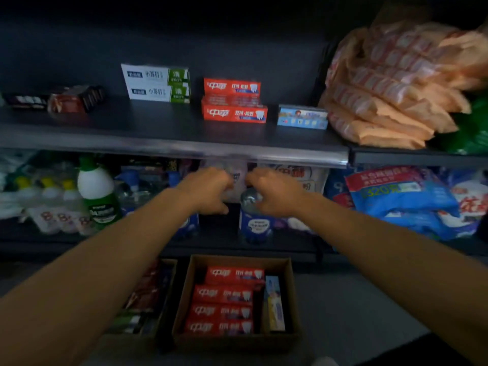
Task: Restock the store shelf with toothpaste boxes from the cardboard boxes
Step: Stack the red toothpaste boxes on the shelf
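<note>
On the dark upper shelf [163,133] stand two stacked red toothpaste boxes [233,105], two stacked white-and-green ones [158,83] and a small blue box [302,117]. Below on the floor, an open cardboard box [287,283] holds several red toothpaste boxes [223,302] and an upright pale one [274,303]. My left hand [208,190] and my right hand [274,192] hang side by side just under the shelf's front rail, in front of the lower shelf's goods. Fingers of both are loosely curled, and neither hand holds anything.
A second cardboard box [148,294] with dark red packs sits left of the first. Bottles [97,191] and blue bags [404,202] fill the lower shelf. Orange packs [390,83] are piled at the upper right, dark packets [66,99] at the upper left.
</note>
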Demonstrator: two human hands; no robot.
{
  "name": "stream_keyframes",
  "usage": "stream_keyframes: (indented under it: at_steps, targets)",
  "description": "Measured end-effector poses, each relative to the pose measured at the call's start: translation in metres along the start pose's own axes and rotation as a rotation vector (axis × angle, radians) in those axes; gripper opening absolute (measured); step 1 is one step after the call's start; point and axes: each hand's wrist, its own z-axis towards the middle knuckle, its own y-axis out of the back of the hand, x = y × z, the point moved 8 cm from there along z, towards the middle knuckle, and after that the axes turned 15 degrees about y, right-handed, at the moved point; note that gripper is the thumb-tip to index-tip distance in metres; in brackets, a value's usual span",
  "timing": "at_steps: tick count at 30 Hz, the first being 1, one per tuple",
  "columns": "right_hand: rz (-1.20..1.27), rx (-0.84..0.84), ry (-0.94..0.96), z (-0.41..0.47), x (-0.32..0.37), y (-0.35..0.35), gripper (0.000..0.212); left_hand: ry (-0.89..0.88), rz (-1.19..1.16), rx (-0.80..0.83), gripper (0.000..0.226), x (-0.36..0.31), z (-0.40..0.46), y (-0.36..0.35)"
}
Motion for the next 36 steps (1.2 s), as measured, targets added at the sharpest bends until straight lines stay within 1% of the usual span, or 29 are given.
stream_keyframes:
  at_steps: [2, 3, 7, 12, 14, 19, 21, 26, 31, 36]
  targets:
    - [0.05, 0.044, -0.009, -0.012, 0.009, -0.033, 0.043, -0.001, -0.003, 0.076, 0.051, -0.002, -0.006, -0.04]
    - [0.076, 0.078, -0.013, -0.017, 0.013, -0.05, 0.044, -0.009, -0.005, 0.107, 0.053, -0.004, -0.007, -0.059]
    - [0.181, 0.169, -0.018, -0.034, 0.021, -0.121, 0.046, -0.01, -0.038, 0.239, 0.038, -0.004, -0.009, -0.128]
    - [0.292, 0.244, -0.082, -0.049, 0.016, -0.203, 0.048, 0.021, -0.081, 0.34, 0.03, 0.003, 0.001, -0.196]
    - [0.34, 0.246, -0.108, -0.056, 0.013, -0.232, 0.048, 0.043, -0.121, 0.39, 0.028, 0.006, 0.005, -0.223]
    - [0.416, 0.291, -0.17, -0.063, 0.007, -0.298, 0.058, 0.095, -0.204, 0.453, 0.03, 0.012, 0.017, -0.279]
    - [0.423, 0.32, -0.18, -0.062, 0.006, -0.316, 0.058, 0.109, -0.23, 0.48, 0.028, 0.013, 0.02, -0.293]
    - [0.432, 0.372, -0.214, -0.058, 0.001, -0.346, 0.055, 0.124, -0.252, 0.492, 0.032, 0.02, 0.031, -0.315]
    - [0.413, 0.362, -0.24, -0.054, 0.003, -0.358, 0.056, 0.135, -0.25, 0.512, 0.037, 0.025, 0.037, -0.324]
    - [0.35, 0.375, -0.211, -0.052, 0.011, -0.366, 0.056, 0.137, -0.252, 0.531, 0.037, 0.027, 0.036, -0.329]
